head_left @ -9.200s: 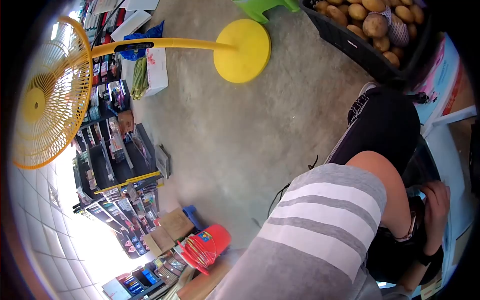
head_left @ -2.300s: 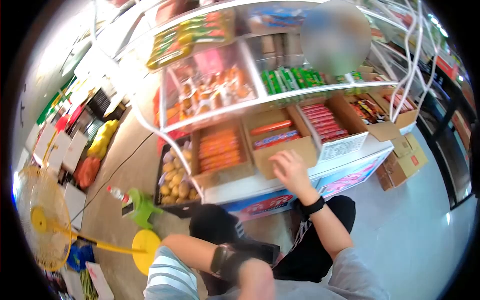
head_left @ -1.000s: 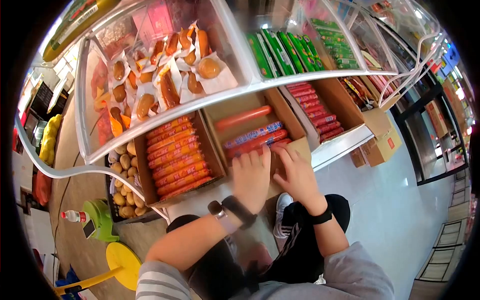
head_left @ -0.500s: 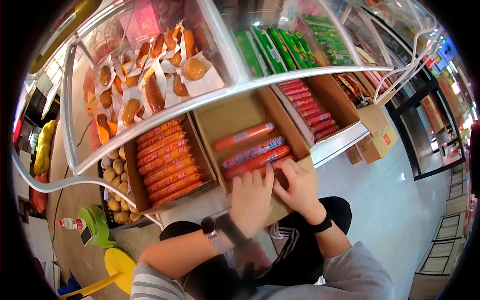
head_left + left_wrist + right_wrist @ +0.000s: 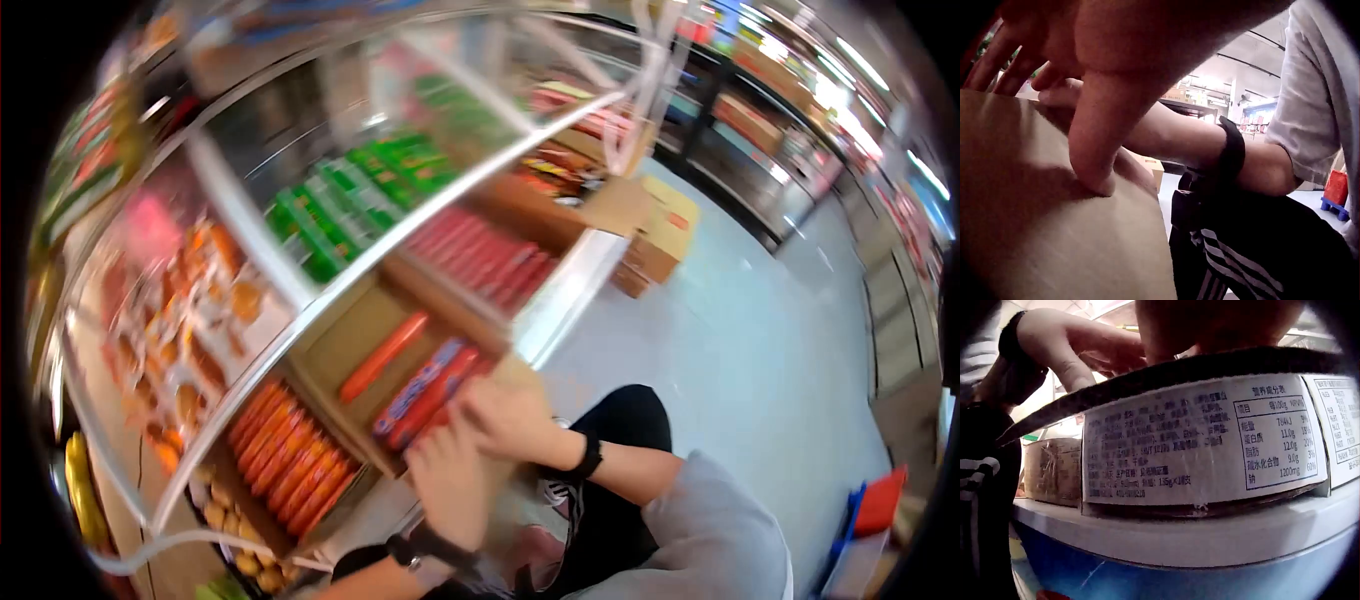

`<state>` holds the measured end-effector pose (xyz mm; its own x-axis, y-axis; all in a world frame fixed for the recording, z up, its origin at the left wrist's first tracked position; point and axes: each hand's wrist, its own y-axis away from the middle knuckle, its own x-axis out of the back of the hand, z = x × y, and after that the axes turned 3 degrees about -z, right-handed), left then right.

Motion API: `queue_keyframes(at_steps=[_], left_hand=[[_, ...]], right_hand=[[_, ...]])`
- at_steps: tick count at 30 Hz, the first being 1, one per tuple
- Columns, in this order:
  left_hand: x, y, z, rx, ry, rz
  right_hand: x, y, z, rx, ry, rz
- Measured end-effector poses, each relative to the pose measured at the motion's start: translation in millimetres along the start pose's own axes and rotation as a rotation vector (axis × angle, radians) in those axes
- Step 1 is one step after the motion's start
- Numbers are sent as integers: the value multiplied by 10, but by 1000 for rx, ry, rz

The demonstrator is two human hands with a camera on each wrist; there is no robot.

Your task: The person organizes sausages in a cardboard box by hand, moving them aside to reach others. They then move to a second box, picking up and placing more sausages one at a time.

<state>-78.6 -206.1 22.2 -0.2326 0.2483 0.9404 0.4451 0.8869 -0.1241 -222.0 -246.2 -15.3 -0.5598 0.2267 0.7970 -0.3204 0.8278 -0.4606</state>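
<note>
Both hands are at the front edge of a cardboard box standing between two fuller boxes. Inside lie a few red-wrapped sausages, one of them in the back part. The left hand grips the front flap; in the left wrist view its thumb presses the flap's outer face and its fingers reach over the edge. Beside it, the right hand holds the same flap with bent fingers, blurred in the head view. From the right wrist, the box's printed front shows below the hands.
Left stands a box of orange-wrapped sausages, right a box of red ones. A white rack above bears green packets and wrapped snacks. A yellowish carton stands on the floor, potatoes at lower left.
The view has swung right, away from the fan side, over the last second. The left hand came from the lap to the flap earlier; both hands stay at its edge, with small finger shifts.
</note>
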Motion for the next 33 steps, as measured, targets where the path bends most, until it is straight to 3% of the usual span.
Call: queue_keyframes(at_steps=[6, 28, 30, 33], left_hand=[[177, -41, -167, -67, 355, -270], [96, -21, -170, -36, 313, -235], [90, -31, -182, -63, 370, -219], [-56, 12, -167, -82, 346, -107]], right_hand=[[60, -17, -44, 8, -116, -16], [45, -56, -137, -32, -100, -39], [6, -82, -130, -20, -37, 16], [53, -70, -184, -72, -69, -69]])
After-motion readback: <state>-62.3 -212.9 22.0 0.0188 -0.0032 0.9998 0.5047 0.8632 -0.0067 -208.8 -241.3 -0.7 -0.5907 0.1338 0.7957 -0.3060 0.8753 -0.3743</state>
